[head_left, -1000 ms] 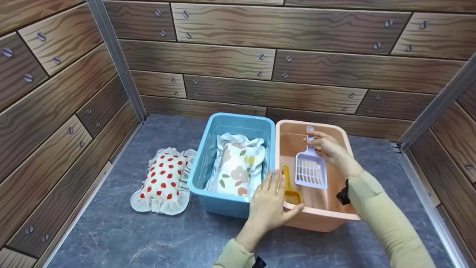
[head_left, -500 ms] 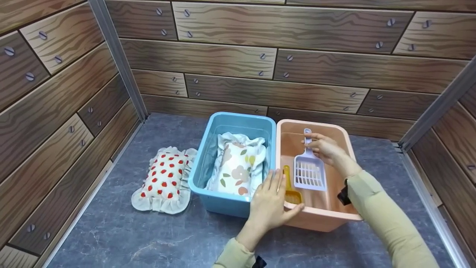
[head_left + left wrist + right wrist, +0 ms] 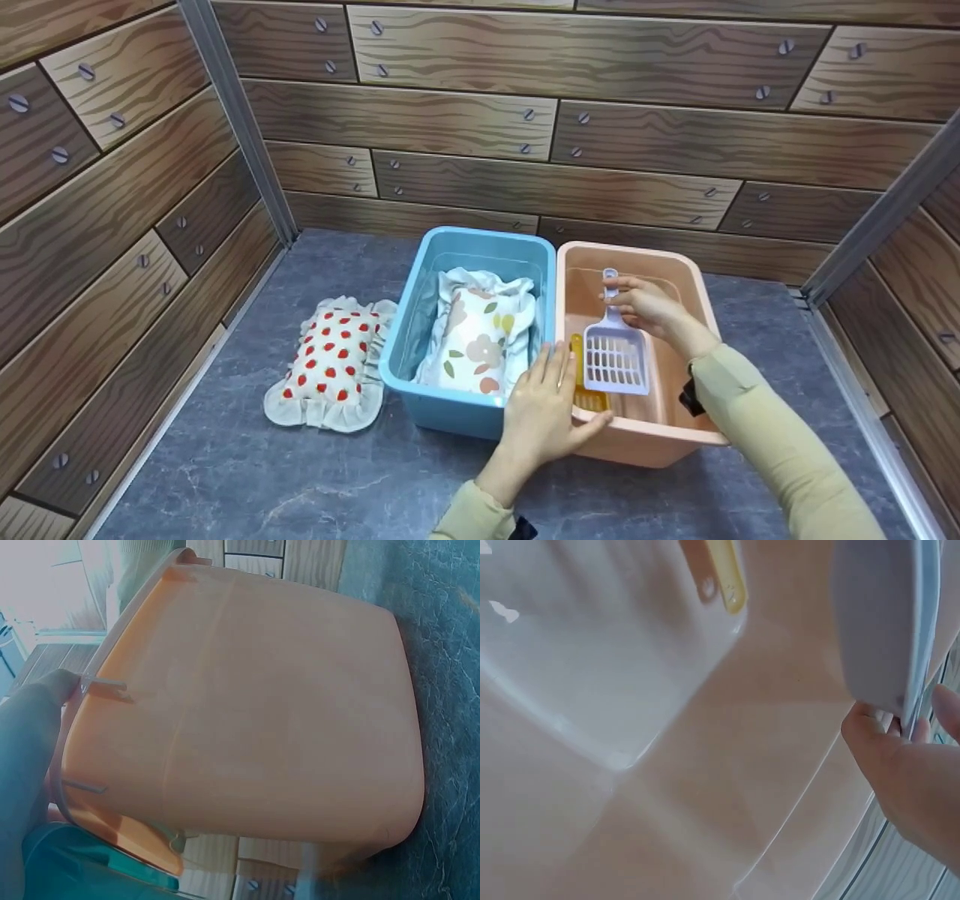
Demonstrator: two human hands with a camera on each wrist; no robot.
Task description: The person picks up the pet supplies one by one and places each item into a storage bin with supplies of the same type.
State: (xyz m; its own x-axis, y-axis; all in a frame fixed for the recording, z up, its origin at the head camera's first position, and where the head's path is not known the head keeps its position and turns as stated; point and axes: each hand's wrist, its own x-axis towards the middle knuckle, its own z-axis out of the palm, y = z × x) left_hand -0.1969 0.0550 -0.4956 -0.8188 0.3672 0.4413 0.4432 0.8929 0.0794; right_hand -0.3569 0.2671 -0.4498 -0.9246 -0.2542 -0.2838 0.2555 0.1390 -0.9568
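Purple scoop: we see this scoop (image 3: 615,327) in the peach bin (image 3: 637,450), handle far, slotted end near; can't tell if it's touching bottom
Right hand: this hand (image 3: 651,307) has its fingers pinching that handle
Left hand: fingers pretty straight, hand (image 3: 540,416) resting on the bin's near-left rim
Yellow scoop: bin's left side, partly hidden (image 3: 591,400)
Blue bin: on the left (image 3: 450,412), floral pillow (image 3: 484,341) inside
Strawberry pillow: far left of our bins (image 3: 330,356)

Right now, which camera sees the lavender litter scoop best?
The head view: the lavender litter scoop shows nearly whole, slots visible, with the right hand partly covering it. Right wrist catches part, side-on, cut off; left wrist shows none.
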